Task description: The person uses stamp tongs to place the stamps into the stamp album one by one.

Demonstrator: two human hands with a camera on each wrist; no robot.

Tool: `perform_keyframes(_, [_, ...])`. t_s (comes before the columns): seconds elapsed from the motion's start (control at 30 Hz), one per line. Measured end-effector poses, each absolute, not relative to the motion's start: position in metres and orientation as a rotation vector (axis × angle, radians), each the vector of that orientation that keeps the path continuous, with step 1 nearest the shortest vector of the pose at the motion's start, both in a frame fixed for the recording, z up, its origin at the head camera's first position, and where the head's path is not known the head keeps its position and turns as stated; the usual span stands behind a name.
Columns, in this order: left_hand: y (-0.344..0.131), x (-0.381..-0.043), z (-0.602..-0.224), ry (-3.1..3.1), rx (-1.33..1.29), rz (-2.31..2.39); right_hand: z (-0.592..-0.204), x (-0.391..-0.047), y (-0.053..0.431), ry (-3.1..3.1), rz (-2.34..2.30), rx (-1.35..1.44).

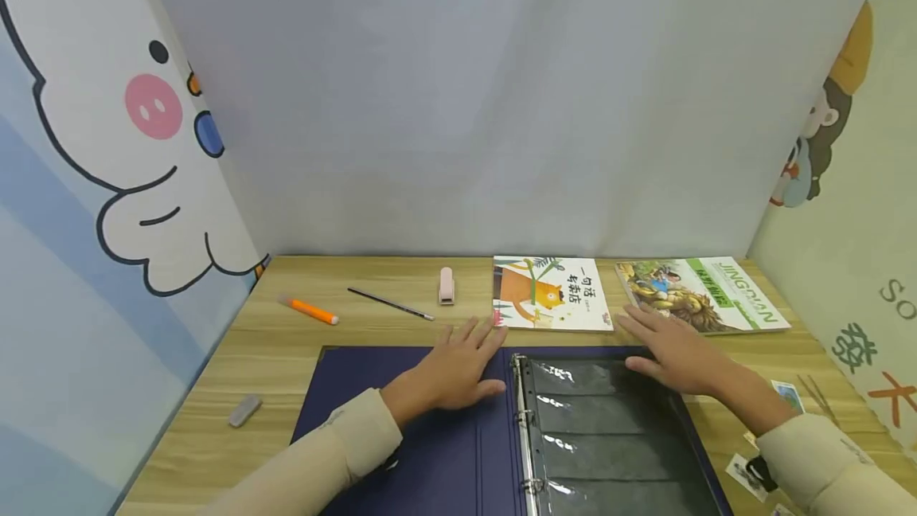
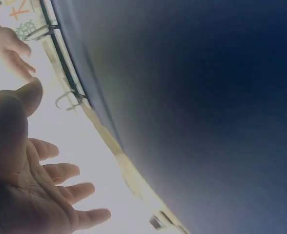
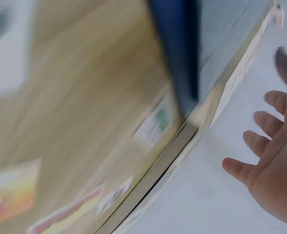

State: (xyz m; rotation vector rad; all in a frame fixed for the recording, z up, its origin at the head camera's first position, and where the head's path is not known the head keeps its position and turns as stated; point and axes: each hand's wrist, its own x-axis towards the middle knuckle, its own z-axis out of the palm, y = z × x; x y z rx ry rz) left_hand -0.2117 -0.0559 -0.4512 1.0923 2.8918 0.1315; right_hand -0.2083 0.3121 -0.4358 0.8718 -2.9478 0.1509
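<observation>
Lying open, the navy binder [image 1: 458,452] shows glossy dark pockets [image 1: 602,414].

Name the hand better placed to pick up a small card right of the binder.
Probably the right hand: it is on the side of the small cards. The left hand is farther off, across the rings.

- A plain, pale grey-white back wall [image 1: 458,118] is rising behind the flat, light-brown wood-grain bench [image 1: 208,377].
- A pale-blue left wall [image 1: 36,253] is showing a large, black-outlined white cartoon animal [image 1: 86,94] with a pink snout.
- A pale-green right wall [image 1: 802,261] is bearing a brown-haired cartoon figure [image 1: 833,130] and green-and-red lettering [image 1: 854,346].
- Soft light is falling across the back wall.
</observation>
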Motion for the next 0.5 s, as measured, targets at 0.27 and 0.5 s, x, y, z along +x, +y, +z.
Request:
perform_keyframes(0.27, [-0.005, -0.222, -0.443, 2.826, 1.328, 0.175, -0.421, -0.199, 0.390, -2.945, 0.117, 0.549])
perform_keyframes(0.5, [0.016, -0.226, -0.456, 2.808, 1.321, 0.097, -0.423, -0.198, 0.433, -3.110, 0.189, 0.131])
